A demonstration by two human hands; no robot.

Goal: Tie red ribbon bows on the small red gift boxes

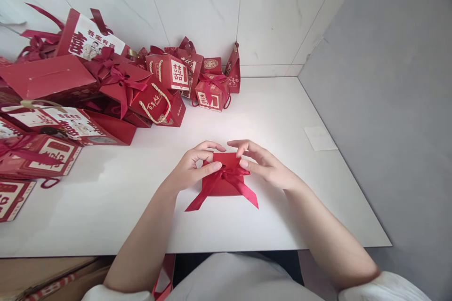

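A small red gift box (pixel 226 191) with a red satin ribbon bow (pixel 226 174) on top lies on the white table before me. The two ribbon tails spread left and right over its near side. My left hand (pixel 192 167) is closed at the bow's left loop, thumb on the ribbon and the other fingers curled at the box's far left side. At the right loop, my right hand (pixel 266 164) is closed lightly, its thumb against the ribbon and its index finger bent over the box's far right corner. The other fingers of both hands arch behind the box.
Red gift boxes (pixel 141 96) with ribbons and cord handles are heaped on the left. One ribbon-tied box (pixel 213 91) stands near the tiled wall (pixel 197 4). A white paper slip (pixel 320 138) lies by the grey panel (pixel 388 103) on the right. Cardboard (pixel 38 275) shows below the table's front left edge.
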